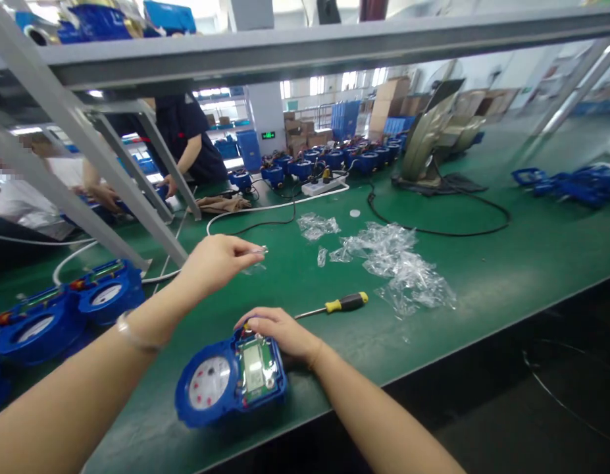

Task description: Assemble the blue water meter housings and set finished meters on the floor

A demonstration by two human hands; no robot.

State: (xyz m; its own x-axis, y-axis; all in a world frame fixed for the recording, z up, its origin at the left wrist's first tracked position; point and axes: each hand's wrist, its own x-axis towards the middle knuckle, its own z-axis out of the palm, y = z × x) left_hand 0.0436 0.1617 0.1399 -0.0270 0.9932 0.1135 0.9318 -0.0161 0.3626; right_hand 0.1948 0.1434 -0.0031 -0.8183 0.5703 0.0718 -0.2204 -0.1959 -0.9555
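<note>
A blue water meter point(203, 385) lies on the green bench in front of me, its round dial with red marks facing up. Its housing is uncovered, so a green circuit board with a small display point(255, 367) shows. My right hand point(287, 334) grips the meter's far right edge, fingertips by the wires at the top of the housing. Above the bench, my left hand point(216, 262) pinches something small and shiny, too small to name. A bit of clear plastic shows just below those fingers. Beyond my right hand lies a screwdriver point(345, 302) with a yellow and black handle.
Crumpled clear plastic bags point(398, 260) are heaped to the right. More blue meters point(104, 296) stand at left and in rows behind a power strip point(324, 186). A blower point(428, 141), cables and a metal shelf frame point(112, 210) surround the area. Co-workers sit at far left.
</note>
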